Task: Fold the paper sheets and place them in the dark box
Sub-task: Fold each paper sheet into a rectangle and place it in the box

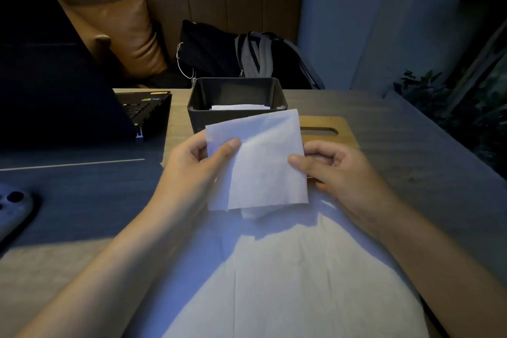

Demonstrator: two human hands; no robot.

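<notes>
Across the near half of the table (384, 129) a broad spread of white paper sheets (274, 282) lies flat, reaching from the bottom edge of the view up toward the hands. These look unfolded, so by my reading most of the work is still ahead.

Beyond them, at the middle of the table, stands the dark box (237, 90), open at the top. Inside it, low against the near wall, a strip of white folded paper (238, 107) shows, so at least one sheet seems already done and placed. How many lie there cannot be told.

Held up in the air between the flat sheets and the box is the sheet in hand (258, 162), folded down to a rough square, with a loose flap hanging below its lower edge. The fold therefore looks not quite finished or not squared.

Gripping its left edge, the left hand (192, 170) pinches it with the thumb on the front face and the fingers curled behind. At the right edge, the right hand (337, 170) does the same, thumb on front and fingers curled behind.

What remains, as I judge it: tidy this fold, drop it into the box, then work through the pile.
</notes>
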